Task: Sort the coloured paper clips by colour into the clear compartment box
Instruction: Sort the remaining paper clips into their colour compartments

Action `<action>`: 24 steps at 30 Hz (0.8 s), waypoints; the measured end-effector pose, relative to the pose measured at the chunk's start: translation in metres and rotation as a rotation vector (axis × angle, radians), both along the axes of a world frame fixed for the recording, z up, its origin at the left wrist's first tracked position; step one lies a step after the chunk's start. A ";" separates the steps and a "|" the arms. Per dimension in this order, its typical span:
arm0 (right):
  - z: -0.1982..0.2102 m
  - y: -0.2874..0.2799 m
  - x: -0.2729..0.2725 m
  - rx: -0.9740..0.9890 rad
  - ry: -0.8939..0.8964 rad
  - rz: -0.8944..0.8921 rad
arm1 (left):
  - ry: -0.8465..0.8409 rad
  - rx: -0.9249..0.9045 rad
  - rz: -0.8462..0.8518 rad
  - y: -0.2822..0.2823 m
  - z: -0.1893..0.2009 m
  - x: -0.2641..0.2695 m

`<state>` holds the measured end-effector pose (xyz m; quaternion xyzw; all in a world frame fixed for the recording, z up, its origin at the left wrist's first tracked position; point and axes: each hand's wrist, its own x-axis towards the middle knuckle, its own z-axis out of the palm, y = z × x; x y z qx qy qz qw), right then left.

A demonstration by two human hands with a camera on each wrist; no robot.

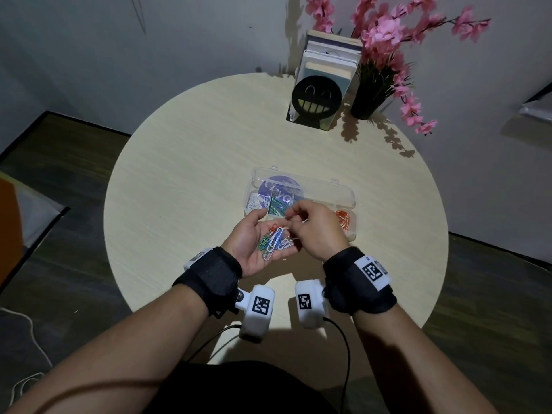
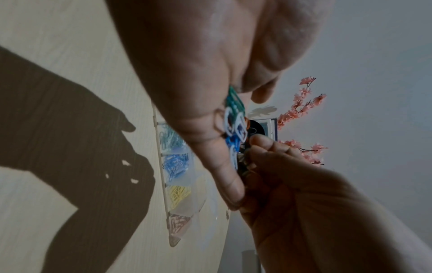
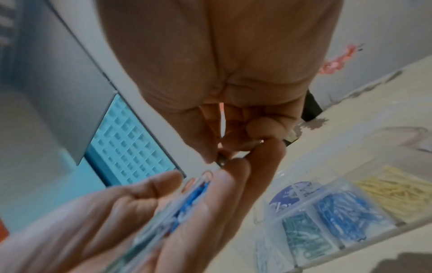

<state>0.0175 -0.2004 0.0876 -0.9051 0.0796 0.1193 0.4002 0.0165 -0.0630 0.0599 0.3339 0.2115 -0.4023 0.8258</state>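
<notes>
My left hand (image 1: 251, 234) lies palm up over the table and carries a loose pile of paper clips (image 1: 273, 239), green, blue, white and orange. The same pile (image 2: 233, 125) (image 3: 191, 195) rests on straight fingers. My right hand (image 1: 294, 227) reaches into the pile and pinches a pale clip, seemingly white, between thumb and fingertips (image 3: 236, 162). Just behind both hands lies the clear compartment box (image 1: 346, 198) with its lid open. Its cells hold white clips (image 3: 264, 254), green clips (image 3: 304, 232), blue clips (image 3: 346, 212), yellow clips (image 3: 397, 194) and orange clips (image 1: 343, 221).
The round pale table (image 1: 179, 174) carries a black smiling-face book stand (image 1: 316, 100) with books and a dark vase of pink flowers (image 1: 370, 97) at the far edge. Thin cables hang below my wrists at the near edge.
</notes>
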 end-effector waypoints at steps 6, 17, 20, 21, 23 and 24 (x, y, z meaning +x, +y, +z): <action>0.023 0.007 -0.007 -0.065 -0.075 0.283 | 0.029 -0.008 0.054 -0.002 -0.001 0.002; 0.021 0.034 -0.013 -0.578 -0.097 0.620 | 0.139 0.108 0.044 -0.002 -0.014 0.000; 0.019 0.035 -0.010 -0.596 -0.091 0.684 | 0.131 0.081 0.024 -0.003 -0.010 -0.003; 0.019 0.034 -0.009 -0.592 -0.098 0.708 | 0.126 0.071 0.025 -0.003 -0.009 -0.003; 0.018 0.032 -0.007 -0.561 -0.098 0.742 | 0.133 0.064 0.041 -0.002 -0.008 -0.002; 0.018 0.030 -0.005 -0.525 -0.089 0.738 | 0.135 0.060 0.049 -0.001 -0.007 -0.001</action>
